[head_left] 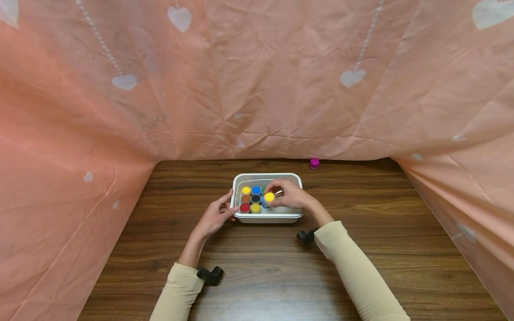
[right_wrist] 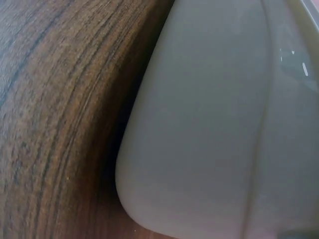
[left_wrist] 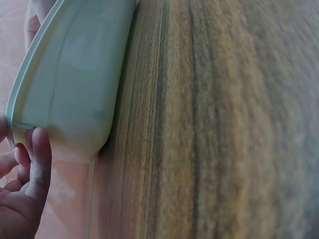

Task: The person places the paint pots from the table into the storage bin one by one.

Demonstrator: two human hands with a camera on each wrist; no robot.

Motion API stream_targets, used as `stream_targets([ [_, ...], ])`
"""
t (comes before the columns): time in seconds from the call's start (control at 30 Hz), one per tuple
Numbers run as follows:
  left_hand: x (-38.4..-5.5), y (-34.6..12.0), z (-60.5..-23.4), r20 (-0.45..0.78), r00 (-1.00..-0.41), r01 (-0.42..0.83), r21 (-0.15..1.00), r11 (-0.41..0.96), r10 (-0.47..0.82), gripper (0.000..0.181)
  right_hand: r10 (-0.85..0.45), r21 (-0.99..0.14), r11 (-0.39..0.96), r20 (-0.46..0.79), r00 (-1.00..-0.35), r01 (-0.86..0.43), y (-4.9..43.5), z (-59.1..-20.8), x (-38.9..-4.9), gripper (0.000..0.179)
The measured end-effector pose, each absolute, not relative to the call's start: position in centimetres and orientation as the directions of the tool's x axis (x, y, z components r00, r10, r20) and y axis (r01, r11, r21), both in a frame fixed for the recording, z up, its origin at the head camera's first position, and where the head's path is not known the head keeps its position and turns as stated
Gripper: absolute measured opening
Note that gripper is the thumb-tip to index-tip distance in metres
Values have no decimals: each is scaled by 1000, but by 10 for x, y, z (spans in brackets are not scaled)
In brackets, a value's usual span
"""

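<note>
A white plastic tub [head_left: 269, 220] stands on the table with several small round pots in it, their tops coloured. Among them are a red pot [head_left: 244, 208], an orange pot [head_left: 245, 199], a black pot [head_left: 255, 198] and a blue pot [head_left: 255, 190]. My right hand [head_left: 292, 196] reaches over the tub's right side and pinches a yellow-topped pot [head_left: 269, 196] between thumb and fingers. Something blue shows just beside that pot, partly covered. At the tub's front left corner, my left hand [head_left: 216, 217] grips the rim. The right wrist view shows only the tub's outer wall [right_wrist: 199, 124].
A magenta pot [head_left: 314, 163] sits on the wooden table [head_left: 257, 263] behind the tub, to the right, close to the hanging pink cloth [head_left: 261, 89]. Cloth also flanks both sides of the table. A black wrist mount [head_left: 210, 275] juts from the left sleeve.
</note>
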State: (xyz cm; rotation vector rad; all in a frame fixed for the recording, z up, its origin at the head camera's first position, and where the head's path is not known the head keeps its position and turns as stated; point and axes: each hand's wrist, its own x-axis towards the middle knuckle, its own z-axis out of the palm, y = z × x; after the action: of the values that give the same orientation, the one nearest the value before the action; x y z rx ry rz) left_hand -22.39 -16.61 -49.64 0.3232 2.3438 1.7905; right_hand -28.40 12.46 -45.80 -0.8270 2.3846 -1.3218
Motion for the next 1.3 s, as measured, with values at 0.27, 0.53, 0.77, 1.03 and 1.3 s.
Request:
stream_targets([
  [0.27,-224,-167,-496,-22,-964,51,963,265,266,67,-617,-824,409,67,-784,-392,120,-465,-285,31],
  [0.53,-224,-167,-496,-33,-965,37,964,262,259,68,-640,-792,441,52,-767,-422,117,-469,-286,31],
  [0.77,-223,-166,-495,-7,-962,62,968,243,271,67,-647,-741,499,27,-762,-450,114,-471,-286,31],
  [1.03,-224,-167,-496,13,-958,82,969,232,285,66,-661,-716,516,17,-750,-470,113,-472,-285,30],
  [1.3,-225,-167,-499,19,-958,88,969,231,286,67,-654,-722,523,1,-756,-453,111,-476,-286,30],
])
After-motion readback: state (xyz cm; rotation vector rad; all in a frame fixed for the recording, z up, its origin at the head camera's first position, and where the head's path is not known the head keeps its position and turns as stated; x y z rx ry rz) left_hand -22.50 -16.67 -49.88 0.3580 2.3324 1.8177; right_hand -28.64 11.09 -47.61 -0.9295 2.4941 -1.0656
